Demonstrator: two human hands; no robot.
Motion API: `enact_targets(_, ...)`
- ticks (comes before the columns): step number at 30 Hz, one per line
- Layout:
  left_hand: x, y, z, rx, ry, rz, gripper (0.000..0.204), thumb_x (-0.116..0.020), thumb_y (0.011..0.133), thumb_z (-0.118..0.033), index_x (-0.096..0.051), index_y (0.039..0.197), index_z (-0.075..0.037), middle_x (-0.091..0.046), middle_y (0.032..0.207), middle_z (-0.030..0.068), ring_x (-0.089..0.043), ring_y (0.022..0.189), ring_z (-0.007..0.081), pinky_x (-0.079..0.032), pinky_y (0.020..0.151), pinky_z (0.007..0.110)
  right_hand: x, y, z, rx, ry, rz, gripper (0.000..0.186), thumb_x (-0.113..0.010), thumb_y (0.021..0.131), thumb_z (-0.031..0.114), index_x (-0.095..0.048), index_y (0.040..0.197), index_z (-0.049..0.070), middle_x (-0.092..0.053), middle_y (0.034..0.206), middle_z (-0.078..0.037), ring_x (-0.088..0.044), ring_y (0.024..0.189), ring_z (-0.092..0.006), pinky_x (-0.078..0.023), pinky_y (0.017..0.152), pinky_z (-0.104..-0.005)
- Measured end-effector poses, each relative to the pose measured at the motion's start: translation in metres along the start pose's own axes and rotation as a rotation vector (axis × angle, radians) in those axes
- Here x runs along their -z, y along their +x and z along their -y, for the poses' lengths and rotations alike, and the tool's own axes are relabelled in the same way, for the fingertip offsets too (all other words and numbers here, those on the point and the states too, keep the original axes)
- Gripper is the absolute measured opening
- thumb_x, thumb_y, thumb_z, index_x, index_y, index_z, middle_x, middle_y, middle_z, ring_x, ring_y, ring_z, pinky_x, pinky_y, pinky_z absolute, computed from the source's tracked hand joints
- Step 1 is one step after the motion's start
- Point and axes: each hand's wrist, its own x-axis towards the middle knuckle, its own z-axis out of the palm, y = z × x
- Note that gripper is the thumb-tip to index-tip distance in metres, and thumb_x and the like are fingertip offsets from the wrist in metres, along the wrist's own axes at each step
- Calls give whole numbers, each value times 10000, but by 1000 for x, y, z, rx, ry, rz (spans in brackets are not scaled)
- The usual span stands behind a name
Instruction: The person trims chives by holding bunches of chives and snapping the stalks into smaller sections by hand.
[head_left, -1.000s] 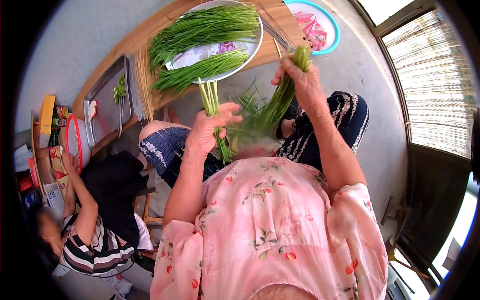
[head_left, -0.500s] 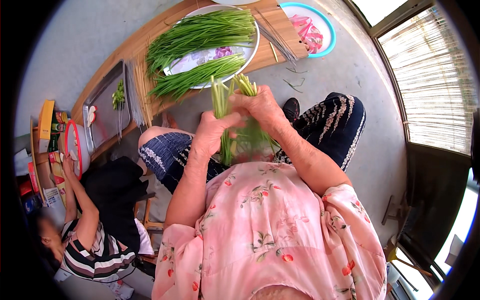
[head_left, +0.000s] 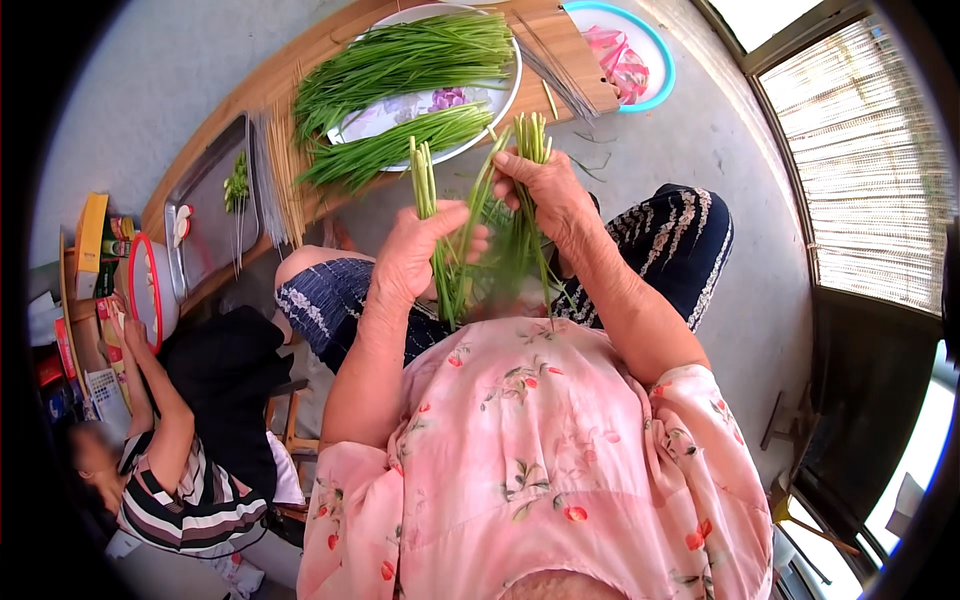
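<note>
My left hand (head_left: 425, 245) is closed around a small bunch of garlic chives (head_left: 422, 175), its pale cut ends pointing up and its green leaves hanging toward my lap. A second bunch of garlic chives (head_left: 532, 140) is gripped in my right hand (head_left: 548, 190), with a few stalks slanting off toward the left hand. The leaves between the hands are blurred. Just beyond, a white oval platter (head_left: 400, 108) with a purple flower holds a large pile of garlic chives (head_left: 410, 60) and a smaller one (head_left: 410, 145) at its near side.
The platter stands on a wooden table (head_left: 555, 50) with thin skewers (head_left: 280, 180) and a metal tray (head_left: 205, 200) holding skewered greens. A blue-rimmed basin (head_left: 660, 85) is at the far right. On the left, a seated person (head_left: 190, 480) reaches to a red-rimmed bowl (head_left: 147, 290).
The bunches have moved apart: my right hand has risen slightly to the right with its chives, more upright now. A few stalks now slant between the two hands.
</note>
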Motion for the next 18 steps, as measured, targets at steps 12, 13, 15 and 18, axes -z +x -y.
enact_targets(12, -4, -1, -1, -25, -12, -23, 288, -632, 846, -175, -557, 991, 63, -643, 845, 160, -652, 730, 224, -549, 641, 330, -5, -5, 4, -12, 61, 18, 107, -662, 808, 91, -623, 853, 2, -594, 685, -39, -528, 536, -108, -414, 473, -238)
enact_targets(13, -6, -1, -2, -26, 22, -20, 283, -628, 849, -174, -559, 993, 60, -643, 841, 158, -651, 726, 225, -550, 641, 330, -6, -4, 5, -11, 59, 19, 107, -662, 808, 91, -623, 853, 2, -594, 685, -39, -528, 536, -108, -414, 473, -238)
enact_targets(15, -10, -3, -3, -28, 55, -16, 277, -623, 853, -173, -560, 994, 57, -642, 837, 156, -650, 722, 226, -550, 640, 330, -7, -5, 6, -54, 72, 20, 124, -656, 807, 80, -638, 891, -9, -587, 693, -36, -522, 548, -109, -414, 481, -241)
enact_targets(18, -14, -4, -4, -17, 59, -34, 296, -620, 862, -190, -566, 1024, 51, -644, 839, 142, -648, 708, 210, -551, 638, 316, -6, -5, 5, -64, 119, 37, 148, -644, 814, 81, -643, 925, -16, -589, 708, -34, -527, 561, -107, -408, 482, -236)
